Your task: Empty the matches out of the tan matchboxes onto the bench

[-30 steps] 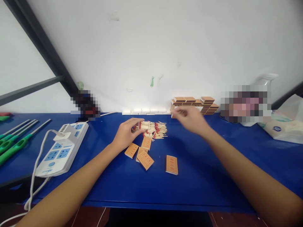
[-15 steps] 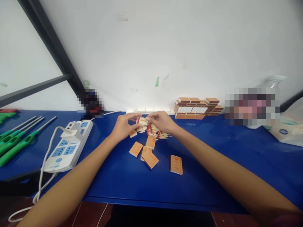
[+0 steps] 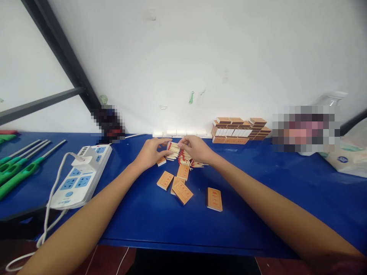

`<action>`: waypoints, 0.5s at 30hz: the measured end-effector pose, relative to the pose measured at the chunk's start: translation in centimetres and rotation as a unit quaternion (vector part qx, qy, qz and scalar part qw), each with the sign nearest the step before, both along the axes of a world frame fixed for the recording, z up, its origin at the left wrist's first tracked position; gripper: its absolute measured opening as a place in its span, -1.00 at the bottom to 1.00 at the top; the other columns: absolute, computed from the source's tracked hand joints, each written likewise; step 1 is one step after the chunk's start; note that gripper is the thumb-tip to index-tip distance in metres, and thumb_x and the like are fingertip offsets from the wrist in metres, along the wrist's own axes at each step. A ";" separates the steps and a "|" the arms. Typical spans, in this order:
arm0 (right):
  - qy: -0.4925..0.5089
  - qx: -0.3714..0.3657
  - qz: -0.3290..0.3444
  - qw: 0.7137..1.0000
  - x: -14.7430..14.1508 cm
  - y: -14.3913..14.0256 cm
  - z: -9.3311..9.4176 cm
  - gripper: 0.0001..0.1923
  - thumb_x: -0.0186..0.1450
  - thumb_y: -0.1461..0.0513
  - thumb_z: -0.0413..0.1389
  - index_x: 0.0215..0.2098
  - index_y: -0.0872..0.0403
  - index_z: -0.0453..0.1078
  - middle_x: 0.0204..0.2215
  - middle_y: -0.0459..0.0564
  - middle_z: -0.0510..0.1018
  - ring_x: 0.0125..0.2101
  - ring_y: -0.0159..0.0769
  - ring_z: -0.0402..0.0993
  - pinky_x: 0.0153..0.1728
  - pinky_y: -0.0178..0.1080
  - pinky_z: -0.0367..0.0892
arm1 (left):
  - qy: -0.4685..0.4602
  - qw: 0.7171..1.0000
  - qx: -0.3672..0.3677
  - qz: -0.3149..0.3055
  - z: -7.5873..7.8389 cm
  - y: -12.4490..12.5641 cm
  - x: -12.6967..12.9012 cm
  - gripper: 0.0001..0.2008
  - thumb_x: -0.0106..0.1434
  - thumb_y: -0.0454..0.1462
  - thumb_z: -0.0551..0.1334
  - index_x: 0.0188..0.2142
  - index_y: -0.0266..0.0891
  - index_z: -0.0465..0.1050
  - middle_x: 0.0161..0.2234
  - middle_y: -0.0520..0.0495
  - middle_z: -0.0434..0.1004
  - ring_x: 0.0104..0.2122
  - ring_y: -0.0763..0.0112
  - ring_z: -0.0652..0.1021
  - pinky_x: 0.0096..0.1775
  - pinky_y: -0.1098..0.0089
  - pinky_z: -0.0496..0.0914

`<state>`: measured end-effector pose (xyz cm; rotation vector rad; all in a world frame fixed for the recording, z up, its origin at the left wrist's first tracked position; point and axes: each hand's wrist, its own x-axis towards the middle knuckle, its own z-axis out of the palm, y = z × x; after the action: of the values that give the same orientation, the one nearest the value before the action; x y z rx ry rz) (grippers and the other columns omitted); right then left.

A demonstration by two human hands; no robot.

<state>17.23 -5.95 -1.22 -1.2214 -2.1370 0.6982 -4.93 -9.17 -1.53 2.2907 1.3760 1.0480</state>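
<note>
Left hand (image 3: 150,153) pinched bundle of matches (image 3: 173,149) above loose match pile (image 3: 189,160) at table (image 3: 258,198) middle. Right hand (image 3: 196,148) closed fingertips on bundle's red-tipped end, apparently squaring it. Empty sleeves (image 3: 182,191) lay just in front; stacked matchboxes (image 3: 239,130) stood by wall.

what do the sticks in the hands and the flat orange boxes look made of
Matchsticks: pale, matte shafts with red tips, so probably bare wood with a coated head. Orange boxes: flat, sharp-edged, printed faces with no gloss, which suggests thin cardboard; too small to be sure.
</note>
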 end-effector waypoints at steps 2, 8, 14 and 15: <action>-0.005 0.011 0.001 1.000 0.0 0.0 -0.2 -0.86 0.41 0.22 0.14 -0.24 0.11 0.50 -0.35 -0.02 0.62 -0.41 -0.35 0.41 -0.37 -0.29 0.20 | -0.007 1.000 -0.017 0.003 0.1 0.1 -0.1 -0.61 0.17 -0.25 0.47 0.02 -0.16 0.63 -0.14 -0.13 0.72 -0.19 0.20 0.67 -0.11 0.24 0.54; -0.034 0.045 0.003 0.998 -0.1 -0.6 -0.2 -0.92 0.42 0.24 0.16 -0.23 0.09 0.47 -0.33 -0.04 0.61 -0.39 -0.34 0.41 -0.35 -0.29 0.17 | -0.036 0.998 -0.054 -0.013 0.2 0.6 -0.6 -0.70 0.21 -0.29 0.43 -0.04 -0.22 0.67 -0.16 -0.15 0.73 -0.19 0.17 0.70 -0.07 0.24 0.54; -0.060 0.082 0.011 0.995 0.1 -1.3 -0.1 -0.98 0.40 0.28 0.18 -0.21 0.08 0.45 -0.28 -0.03 0.60 -0.31 -0.31 0.44 -0.31 -0.28 0.16 | -0.023 0.998 -0.040 -0.048 0.3 0.5 -0.7 -0.82 0.24 -0.28 0.39 -0.15 -0.14 0.69 -0.18 -0.05 0.73 -0.23 0.26 0.67 -0.10 0.29 0.51; -0.065 0.090 0.012 0.994 0.1 -1.5 -0.2 -0.99 0.40 0.29 0.18 -0.20 0.08 0.44 -0.27 -0.03 0.60 -0.29 -0.30 0.45 -0.30 -0.28 0.16 | -0.018 0.998 -0.035 -0.052 0.4 0.5 -0.8 -0.84 0.24 -0.28 0.38 -0.17 -0.13 0.69 -0.19 -0.04 0.73 -0.24 0.28 0.66 -0.10 0.30 0.50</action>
<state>17.34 -7.43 -1.38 -1.1749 -2.2684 0.4347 -5.69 -8.72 -1.12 2.2556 1.2449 0.9893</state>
